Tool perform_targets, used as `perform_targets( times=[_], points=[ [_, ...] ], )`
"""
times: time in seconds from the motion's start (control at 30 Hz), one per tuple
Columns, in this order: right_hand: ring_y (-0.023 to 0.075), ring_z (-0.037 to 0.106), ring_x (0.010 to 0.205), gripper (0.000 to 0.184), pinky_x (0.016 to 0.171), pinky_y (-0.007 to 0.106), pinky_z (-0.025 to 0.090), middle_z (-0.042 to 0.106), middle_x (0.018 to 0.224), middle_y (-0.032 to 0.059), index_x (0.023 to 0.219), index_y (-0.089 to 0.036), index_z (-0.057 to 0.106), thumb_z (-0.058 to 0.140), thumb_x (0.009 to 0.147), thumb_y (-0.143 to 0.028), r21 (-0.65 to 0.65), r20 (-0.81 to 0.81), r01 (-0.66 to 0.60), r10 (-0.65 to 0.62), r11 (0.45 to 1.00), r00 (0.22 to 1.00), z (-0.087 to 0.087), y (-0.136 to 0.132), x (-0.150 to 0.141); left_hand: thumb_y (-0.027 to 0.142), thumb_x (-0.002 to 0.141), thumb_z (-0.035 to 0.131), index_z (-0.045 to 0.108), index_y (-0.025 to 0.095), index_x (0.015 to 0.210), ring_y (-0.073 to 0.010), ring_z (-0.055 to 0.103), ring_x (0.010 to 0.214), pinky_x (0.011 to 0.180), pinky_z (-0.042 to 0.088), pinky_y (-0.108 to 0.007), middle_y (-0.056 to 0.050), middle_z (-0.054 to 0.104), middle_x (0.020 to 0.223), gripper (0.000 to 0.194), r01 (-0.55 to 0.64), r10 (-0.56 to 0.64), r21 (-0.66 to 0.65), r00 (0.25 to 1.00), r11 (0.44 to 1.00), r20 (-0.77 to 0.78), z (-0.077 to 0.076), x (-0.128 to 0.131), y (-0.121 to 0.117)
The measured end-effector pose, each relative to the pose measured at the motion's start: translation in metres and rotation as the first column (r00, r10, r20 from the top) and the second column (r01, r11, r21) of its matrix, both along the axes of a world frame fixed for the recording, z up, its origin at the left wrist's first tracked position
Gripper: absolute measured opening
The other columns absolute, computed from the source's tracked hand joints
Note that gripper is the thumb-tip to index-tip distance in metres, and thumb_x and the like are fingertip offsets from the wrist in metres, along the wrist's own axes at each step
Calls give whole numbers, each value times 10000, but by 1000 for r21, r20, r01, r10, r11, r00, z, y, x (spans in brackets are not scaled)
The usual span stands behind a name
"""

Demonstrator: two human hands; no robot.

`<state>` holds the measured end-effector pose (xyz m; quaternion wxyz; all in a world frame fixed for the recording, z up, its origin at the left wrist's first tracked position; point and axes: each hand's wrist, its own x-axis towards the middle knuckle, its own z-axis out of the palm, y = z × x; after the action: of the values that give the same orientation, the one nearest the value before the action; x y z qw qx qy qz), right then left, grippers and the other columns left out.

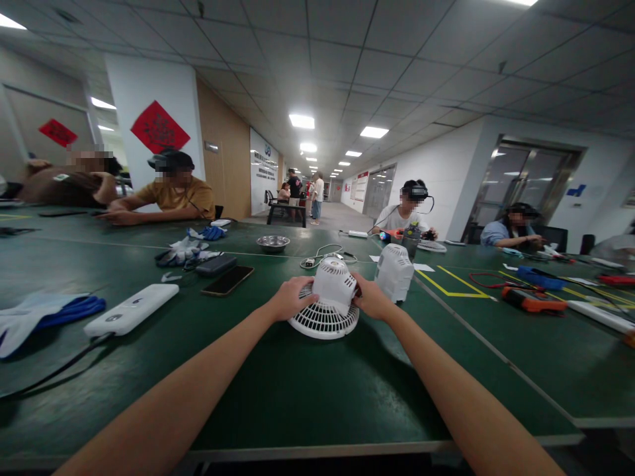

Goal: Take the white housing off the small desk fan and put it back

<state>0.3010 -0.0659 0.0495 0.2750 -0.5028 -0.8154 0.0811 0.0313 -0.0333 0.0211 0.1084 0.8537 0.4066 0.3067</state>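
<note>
A white fan head, gripped from both sides on the green counter.
The fan head is near the middle, straight ahead of the person, its round grille down and spread broadly over the counter; the motor housing rises from it, long axis close to upright, rounded vented end pointing up. A white casing stands upright just right of it. The left hand, partly curled, has hold of the housing's left side; the right hand, likewise bent, grips its right side. A dark phone lies farther left.
</note>
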Motion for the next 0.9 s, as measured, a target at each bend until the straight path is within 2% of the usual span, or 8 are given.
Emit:
perform_targets(
  times=[0.47, 0.9],
  points=[
    [197, 630, 851, 687, 784, 285, 436, 687, 978, 52, 1351, -208, 429, 597, 715, -11, 11, -11, -20, 20, 1000, 1000, -2, 2, 1, 617, 848, 481, 504, 177, 1359, -299, 519, 1196, 1008, 382, -450, -131, 577, 1322, 675, 2, -2, 31, 1000, 1000, -18, -3, 0, 4],
    [205, 626, 881, 661, 802, 302, 446, 672, 1016, 63, 1343, -205, 435, 595, 723, -40, -15, -23, -22, 22, 1000, 999, -1, 1, 0, 619, 841, 482, 489, 179, 1372, -310, 507, 1210, 1022, 369, -460, -128, 562, 1342, 690, 3, -3, 3, 1000, 1000, -22, -1, 0, 2]
  ],
)
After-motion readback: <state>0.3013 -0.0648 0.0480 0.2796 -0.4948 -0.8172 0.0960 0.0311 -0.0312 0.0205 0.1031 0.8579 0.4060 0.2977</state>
